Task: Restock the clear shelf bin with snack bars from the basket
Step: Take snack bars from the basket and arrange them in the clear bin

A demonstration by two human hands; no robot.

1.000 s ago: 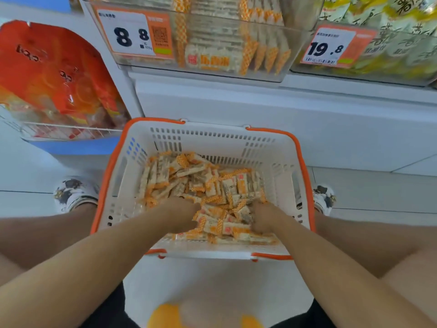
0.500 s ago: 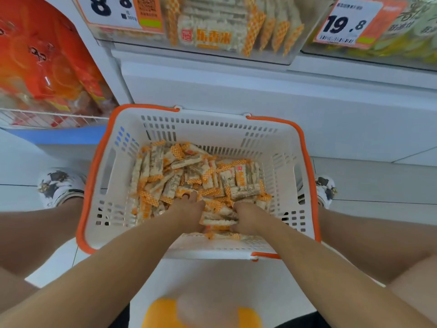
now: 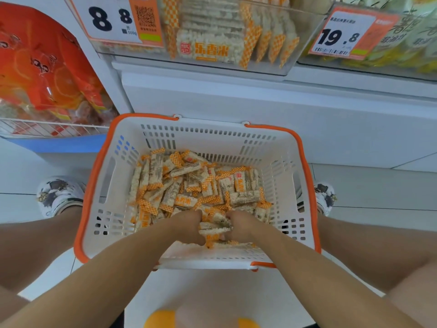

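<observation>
2 hands, left hand (image 3: pixel 189 227) and right hand (image 3: pixel 238 224), curl their fingers around a clump of snack bars (image 3: pixel 214 229) at the basket's (image 3: pixel 212 129) near wall, below the clear shelf bin (image 3: pixel 236 39).

Drawn in from either side of the heap a second ago, left hand (image 3: pixel 189 227) and right hand (image 3: pixel 238 227) now nearly meeting at the near wall of the white slotted plastic basket with the orange rim (image 3: pixel 212 259). Pressed between the curled fingers, a small stack of orange-and-white checked wrapped snack bars (image 3: pixel 214 229), gathered out of the loose pile. Clear plastic shelf bin (image 3: pixel 224 36) now larger and lower in view, its upper part cut off by the frame edge.
</observation>
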